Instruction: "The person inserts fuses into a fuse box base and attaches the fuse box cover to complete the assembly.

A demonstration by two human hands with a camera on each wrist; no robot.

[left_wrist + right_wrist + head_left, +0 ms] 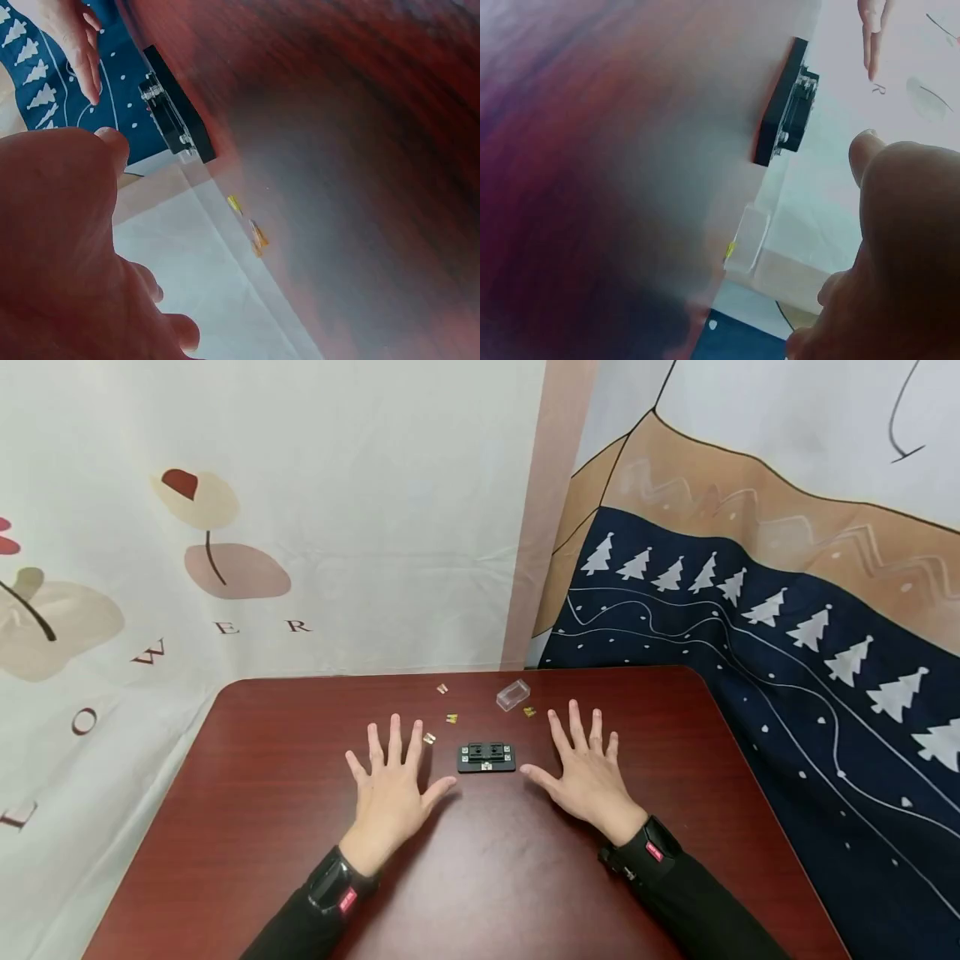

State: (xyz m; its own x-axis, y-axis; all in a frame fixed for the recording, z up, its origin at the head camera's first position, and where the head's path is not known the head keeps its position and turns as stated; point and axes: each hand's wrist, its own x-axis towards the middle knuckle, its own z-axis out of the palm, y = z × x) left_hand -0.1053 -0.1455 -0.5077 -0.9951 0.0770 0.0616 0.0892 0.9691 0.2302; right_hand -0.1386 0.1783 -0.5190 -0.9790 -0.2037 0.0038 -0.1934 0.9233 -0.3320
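Between my two hands lies a small black block (486,757) with a raised upper part and several shiny metal fittings. My left hand (392,802) is spread with straight fingers to the left of it, holding nothing. To its right, my right hand (591,778) is spread the same way, also holding nothing. A small gold-coloured metal piece (429,738) lies by the left index fingertip. Beyond the right fingertips are another gold piece (529,712) and a clear plastic box (513,695). In the right wrist view the black block (784,105) stands beyond the thumb.
Two more little metal pieces, one gold (452,718) and one paler (442,689), lie farther back on the reddish-brown table (300,735). A white curtain (375,527) and a dark blue printed cloth (750,677) hang behind and beside the table's edges.
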